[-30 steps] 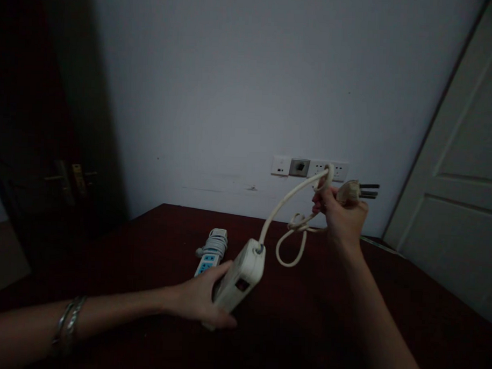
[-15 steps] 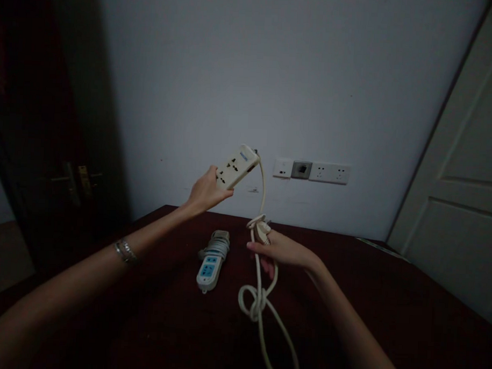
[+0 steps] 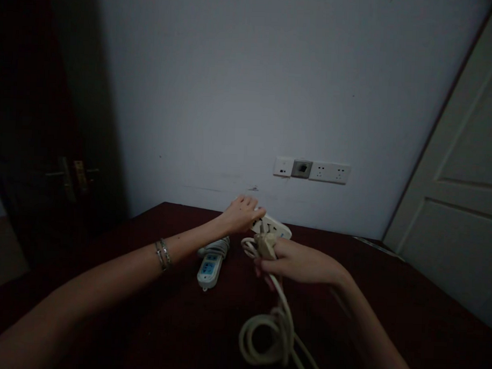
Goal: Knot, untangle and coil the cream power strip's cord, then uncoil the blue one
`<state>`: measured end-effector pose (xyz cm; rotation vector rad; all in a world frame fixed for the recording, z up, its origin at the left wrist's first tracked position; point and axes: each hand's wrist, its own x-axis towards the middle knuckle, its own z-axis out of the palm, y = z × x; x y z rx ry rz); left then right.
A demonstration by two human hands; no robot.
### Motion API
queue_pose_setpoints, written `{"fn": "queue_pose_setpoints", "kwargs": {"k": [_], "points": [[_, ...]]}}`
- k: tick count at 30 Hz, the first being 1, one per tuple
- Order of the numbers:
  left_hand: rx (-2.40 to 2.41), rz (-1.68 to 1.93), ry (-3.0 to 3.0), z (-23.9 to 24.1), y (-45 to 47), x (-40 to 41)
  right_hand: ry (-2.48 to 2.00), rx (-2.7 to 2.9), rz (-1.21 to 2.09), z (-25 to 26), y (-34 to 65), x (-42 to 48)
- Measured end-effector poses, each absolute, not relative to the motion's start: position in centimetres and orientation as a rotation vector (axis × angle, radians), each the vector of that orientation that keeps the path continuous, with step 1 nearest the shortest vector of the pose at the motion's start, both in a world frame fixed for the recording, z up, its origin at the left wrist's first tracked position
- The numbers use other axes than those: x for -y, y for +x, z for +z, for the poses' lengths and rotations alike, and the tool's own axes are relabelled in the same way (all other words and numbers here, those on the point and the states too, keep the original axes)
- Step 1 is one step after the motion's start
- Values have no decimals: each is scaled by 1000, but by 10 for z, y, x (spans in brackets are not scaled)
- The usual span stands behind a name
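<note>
My left hand [image 3: 242, 212] is closed on the near end of a cream power strip [image 3: 275, 227], held low over the dark red table [image 3: 387, 297]. My right hand [image 3: 295, 261] is closed around the strip's plug [image 3: 265, 245] and its cream cord. Below that hand the cord [image 3: 265, 336] hangs in several loose loops. A second power strip [image 3: 209, 265], white with blue sockets and a bundled cord, lies on the table just left of my hands.
A row of wall sockets [image 3: 311, 170] sits on the grey wall behind the table. A white door [image 3: 463, 203] stands at the right. At the left is a dark door with a brass handle [image 3: 69, 175].
My left hand has brought the cream power strip down from head height to just above the table. The cord loops have gathered lower under my right hand.
</note>
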<state>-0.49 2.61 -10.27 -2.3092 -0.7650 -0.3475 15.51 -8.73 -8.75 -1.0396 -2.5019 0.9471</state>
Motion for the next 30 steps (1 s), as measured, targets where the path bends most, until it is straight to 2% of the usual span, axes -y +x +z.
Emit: {"fn": "queue_pose_setpoints", "kwargs": {"k": [6,14,19,23,30], "points": [[369,-247,-2485,-107,-1,-10,-1086,2135,823,-79,220,71],[274,-400,-2768,-93,0,16,-1197,1914,796,-88,258,55],[527,-910,-2923,-104,-3,17,-1059,1732,877,-102,250,38],[659,-1386,-2959,-116,0,14,-950,1593,796,-107,230,23],[1022,-2146,-2712,-122,11,-14,-896,1352,705,-111,214,6]]}}
